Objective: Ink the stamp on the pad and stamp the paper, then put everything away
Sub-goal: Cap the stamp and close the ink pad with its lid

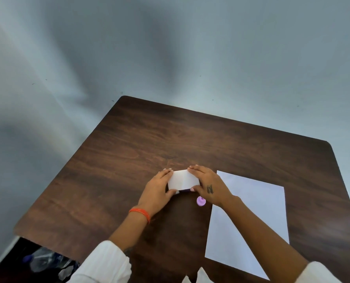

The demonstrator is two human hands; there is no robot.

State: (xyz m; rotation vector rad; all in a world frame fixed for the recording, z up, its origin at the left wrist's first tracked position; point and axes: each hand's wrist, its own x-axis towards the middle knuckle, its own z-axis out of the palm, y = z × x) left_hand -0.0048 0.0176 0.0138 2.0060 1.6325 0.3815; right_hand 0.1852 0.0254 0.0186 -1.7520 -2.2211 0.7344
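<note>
A small white rectangular ink pad case (183,179) lies on the brown wooden table (149,144), a dark purple edge showing along its near side. My left hand (159,190) grips its left end and my right hand (207,185) grips its right end, fingers over the far edge and thumbs at the near edge. A small round lilac stamp (201,201) sits on the table just under my right wrist. A blank white sheet of paper (249,221) lies to the right, partly covered by my right forearm.
The table's far and left edges meet a pale grey wall. A dark area with a crumpled clear plastic bottle (45,260) lies below the table's left corner. Bare wood spreads beyond the case.
</note>
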